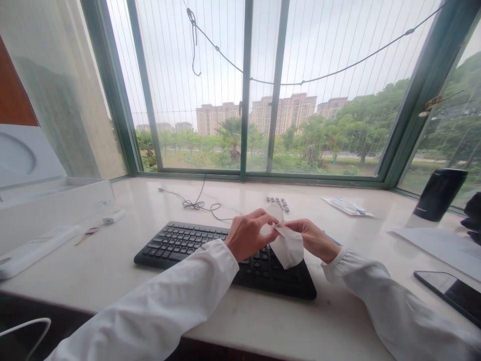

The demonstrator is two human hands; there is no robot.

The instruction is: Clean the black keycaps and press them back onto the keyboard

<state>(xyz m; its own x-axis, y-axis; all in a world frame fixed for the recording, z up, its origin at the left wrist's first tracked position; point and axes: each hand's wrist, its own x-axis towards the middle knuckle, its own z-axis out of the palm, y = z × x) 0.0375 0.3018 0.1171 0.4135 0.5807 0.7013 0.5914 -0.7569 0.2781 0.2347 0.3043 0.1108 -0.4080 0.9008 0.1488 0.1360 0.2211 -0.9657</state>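
— While both hands are raised over the keyboard, what does each hold?

— Left hand (248, 235): curled, closed on the upper part of a white tissue-like sheet (288, 249). Right hand (311, 239): thumb and fingers pinch the same sheet from the opposite side. Neither hand has released it.

— Lie of the sheet?

— Between the hands, over the right half of the black keyboard (180, 245). Long axis runs roughly downward, tilted slightly; the right hand appears marginally nearer its bulk. Whether the lower edge touches the keys cannot be told from this view.

— Room for moving?

— Marble sill (263, 326) extends on both sides of the keyboard. Beyond its far edge lie a grey strip of small pieces (278, 203) and a coiled cable (195, 204). Right of it, well apart, are a paper packet (347, 206), a black cylinder (439, 194) and a phone (449, 296). Left of it stands a white box (56, 200).
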